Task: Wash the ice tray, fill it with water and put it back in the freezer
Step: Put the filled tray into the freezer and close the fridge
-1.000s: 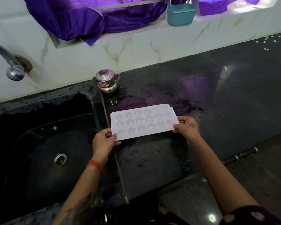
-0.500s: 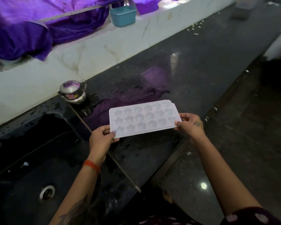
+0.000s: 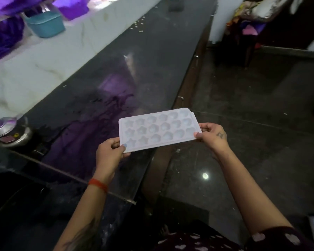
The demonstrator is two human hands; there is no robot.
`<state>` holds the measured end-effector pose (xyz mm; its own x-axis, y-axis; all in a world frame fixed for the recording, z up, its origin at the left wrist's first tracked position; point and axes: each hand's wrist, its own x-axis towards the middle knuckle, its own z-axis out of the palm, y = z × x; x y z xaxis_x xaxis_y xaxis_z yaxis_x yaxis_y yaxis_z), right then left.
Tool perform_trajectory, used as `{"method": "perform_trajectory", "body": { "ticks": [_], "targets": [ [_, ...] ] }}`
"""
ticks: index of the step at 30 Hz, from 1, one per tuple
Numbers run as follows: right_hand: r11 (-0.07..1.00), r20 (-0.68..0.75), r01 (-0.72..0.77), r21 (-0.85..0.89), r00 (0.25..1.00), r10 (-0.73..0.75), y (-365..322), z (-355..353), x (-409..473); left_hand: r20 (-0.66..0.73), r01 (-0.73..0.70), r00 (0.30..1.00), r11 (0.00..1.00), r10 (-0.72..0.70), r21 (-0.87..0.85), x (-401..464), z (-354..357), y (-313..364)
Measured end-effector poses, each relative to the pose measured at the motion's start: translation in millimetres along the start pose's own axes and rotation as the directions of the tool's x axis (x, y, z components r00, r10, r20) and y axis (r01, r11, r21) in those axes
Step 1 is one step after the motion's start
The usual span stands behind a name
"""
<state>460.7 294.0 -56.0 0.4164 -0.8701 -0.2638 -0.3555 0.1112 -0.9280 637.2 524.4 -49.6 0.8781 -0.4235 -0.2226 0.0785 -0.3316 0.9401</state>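
I have both arms reaching forward, forearms bare. My left hand [image 3: 110,154] pinches the near left corner of the ice tray [image 3: 158,130], thumb on top, an orange band at that wrist. My right hand [image 3: 212,135] grips the right end, fingers curled underneath.

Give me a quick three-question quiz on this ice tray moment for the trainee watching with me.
1. True or false: the ice tray is resting flat on the black counter.
2. Which hands hold the tray? A) left hand only B) right hand only C) both, one at each short end
3. Fill in: the teal basket sits on the white ____ behind the counter.

Key
1. False; it is held in the air, over the counter's front edge and the floor.
2. C
3. ledge
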Motion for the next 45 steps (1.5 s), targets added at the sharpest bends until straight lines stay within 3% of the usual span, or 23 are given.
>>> {"method": "perform_trajectory", "body": {
  "ticks": [11,20,34,45],
  "targets": [
    [0.99,-0.225,-0.031,0.14,0.972,0.062,43,-124,-30,0.235,-0.048,0.972,0.993,0.02,0.111,-26,112,25],
    [0.973,-0.398,-0.07,0.219,0.904,0.155,84,-225,-65,0.427,-0.131,0.903,0.98,0.054,0.153,-68,211,40],
    [0.919,-0.67,-0.118,0.376,0.65,0.357,133,-332,-122,0.75,-0.311,0.659,0.929,0.058,0.202,-111,369,70],
    [0.845,-0.768,-0.096,0.526,0.374,0.52,165,-387,-140,0.928,-0.417,0.368,0.901,0.05,0.117,-135,499,88]
  ]
}}
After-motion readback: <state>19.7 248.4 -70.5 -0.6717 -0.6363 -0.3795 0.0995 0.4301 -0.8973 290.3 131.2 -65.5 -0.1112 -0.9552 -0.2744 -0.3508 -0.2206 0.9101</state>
